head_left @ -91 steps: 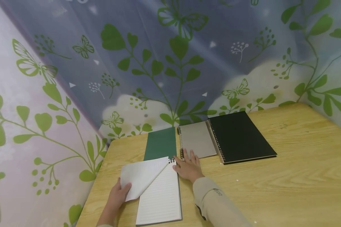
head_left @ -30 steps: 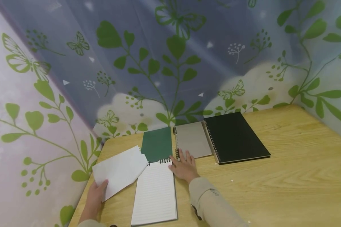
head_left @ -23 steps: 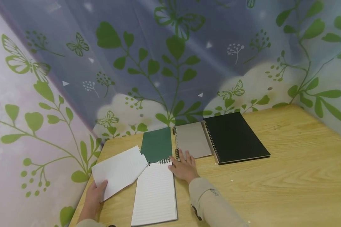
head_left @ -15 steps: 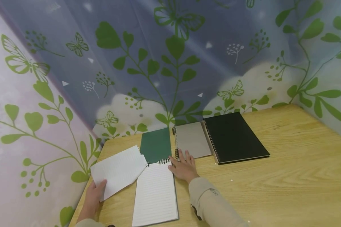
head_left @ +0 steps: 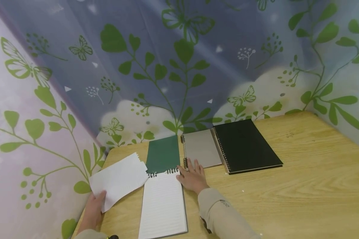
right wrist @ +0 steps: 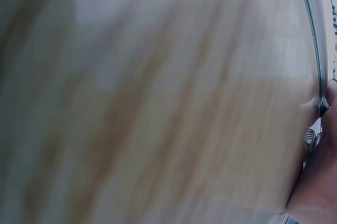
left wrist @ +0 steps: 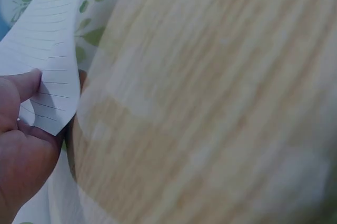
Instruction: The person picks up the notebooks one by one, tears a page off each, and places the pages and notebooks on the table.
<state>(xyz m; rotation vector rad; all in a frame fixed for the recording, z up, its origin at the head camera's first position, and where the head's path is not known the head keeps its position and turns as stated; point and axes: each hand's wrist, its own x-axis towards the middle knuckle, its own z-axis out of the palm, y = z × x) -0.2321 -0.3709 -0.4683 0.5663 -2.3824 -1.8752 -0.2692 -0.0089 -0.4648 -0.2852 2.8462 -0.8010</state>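
Note:
My left hand (head_left: 93, 209) pinches the lower left corner of a white sheet (head_left: 119, 181), whose upper right edge is ragged. The left wrist view shows the thumb on the lined sheet (left wrist: 50, 50), with the left hand (left wrist: 23, 155) at the frame's edge. A lined notebook (head_left: 164, 205) lies with its green cover (head_left: 163, 154) flipped up beyond black rings. The sheet's ragged corner is close to the left rings; contact is unclear. My right hand (head_left: 193, 177) rests with spread fingers at the notebook's top right corner, fingertips on the grey notebook's edge. Little of the right hand (right wrist: 316, 182) shows in the right wrist view.
The grey spiral notebook (head_left: 201, 149) lies right of the green cover, and a large black spiral notebook (head_left: 246, 146) adjoins it. Behind the wooden table (head_left: 287, 199) hangs a patterned cloth (head_left: 155, 66). Small white bits lie on the table at the right.
The left hand has moved left and slightly down, carrying the sheet away from the rings; the left rings now show beside its ragged corner. The right hand has stayed nearly in place.

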